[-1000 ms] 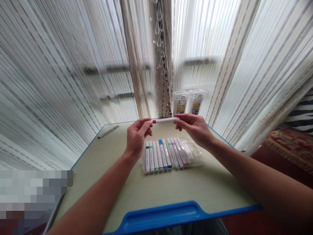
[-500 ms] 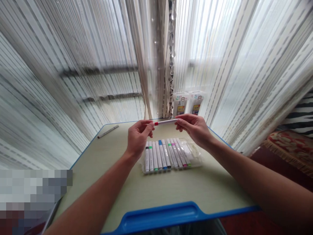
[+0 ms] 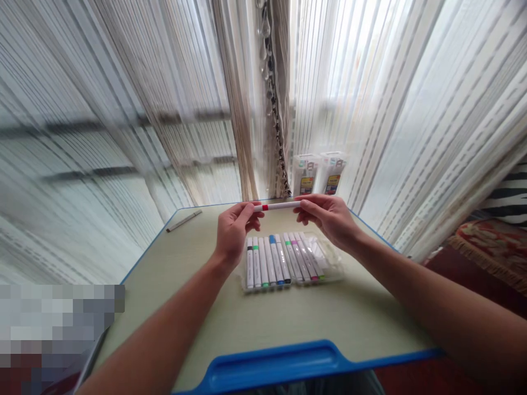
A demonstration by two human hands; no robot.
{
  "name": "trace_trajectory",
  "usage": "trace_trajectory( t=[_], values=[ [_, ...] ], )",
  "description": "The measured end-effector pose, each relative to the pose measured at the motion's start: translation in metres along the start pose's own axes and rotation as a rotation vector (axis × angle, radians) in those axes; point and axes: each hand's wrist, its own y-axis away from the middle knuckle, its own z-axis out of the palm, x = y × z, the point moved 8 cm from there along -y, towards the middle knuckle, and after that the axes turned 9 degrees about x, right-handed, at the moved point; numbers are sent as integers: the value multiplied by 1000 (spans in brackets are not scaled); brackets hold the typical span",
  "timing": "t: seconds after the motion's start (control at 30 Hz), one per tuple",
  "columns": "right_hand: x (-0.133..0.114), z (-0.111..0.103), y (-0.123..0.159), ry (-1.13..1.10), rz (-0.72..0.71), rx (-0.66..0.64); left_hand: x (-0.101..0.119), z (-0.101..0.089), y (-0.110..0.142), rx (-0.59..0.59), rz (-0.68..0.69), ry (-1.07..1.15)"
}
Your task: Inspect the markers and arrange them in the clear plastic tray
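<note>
A white marker with a red band lies level between my two hands, above the far part of the table. My left hand pinches its end beside the red band. The opposite end sits in the fingertips of my right hand. Below them a clear plastic case lies open on the table, holding several white markers side by side, with black, green, blue and pink bands or tips. Another marker, white with a dark end, rests alone at the far left of the table.
The pale table has a blue edge and a blue pen tray at the front. Two clear marker boxes stand beyond the back edge, before striped curtains. A red patterned cloth is at the right.
My left hand has shifted slightly along the marker, and more of the white end beyond the red band shows. The view has turned a little; my right hand keeps its hold.
</note>
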Motion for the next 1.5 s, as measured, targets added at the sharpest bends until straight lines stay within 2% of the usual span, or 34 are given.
trace_trajectory(
  t=[0.2,0.63,1.5],
  values=[
    [1,0,0,-56,43,16,1,1,0,13,-43,75],
    [3,-2,-3,12,-22,-2,-1,-2,-2,37,36,-86],
    [3,-2,-3,61,-31,-3,0,-4,-2,65,42,-76]
  ],
)
